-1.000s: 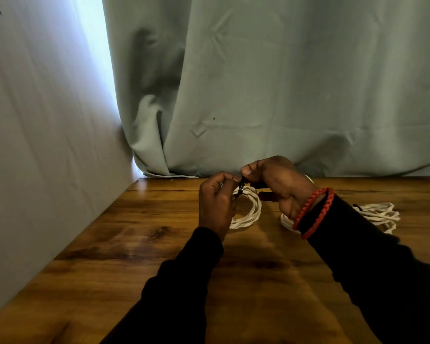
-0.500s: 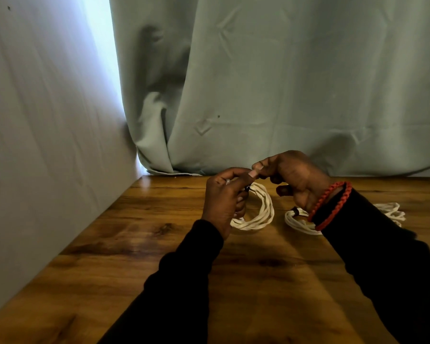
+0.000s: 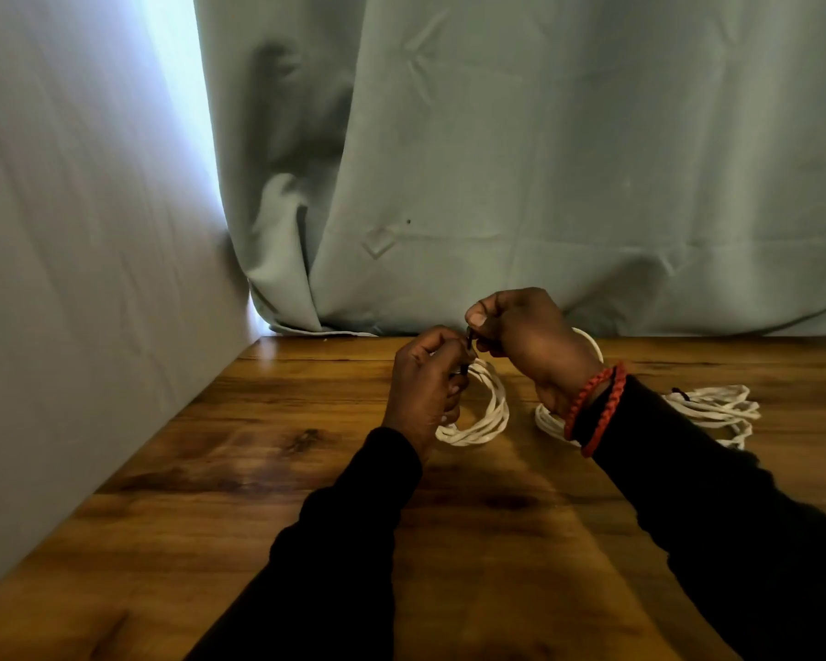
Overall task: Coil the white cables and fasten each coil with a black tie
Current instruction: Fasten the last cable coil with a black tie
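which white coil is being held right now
The leftmost coil, gripped by the left hand; the other two lie on the table behind the right arm.

We log: black tie (image 3: 469,337) — mostly hidden between pinching fingers; middle coil (image 3: 547,422) — largely behind right wrist; held coil (image 3: 485,412) near side behind left hand (image 3: 425,381).

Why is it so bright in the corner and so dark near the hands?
Head view: daylight glares through the gap beside the curtain; the black sleeves lose detail; soft shadows fall on the table toward the camera; the edges bend from the wide lens.
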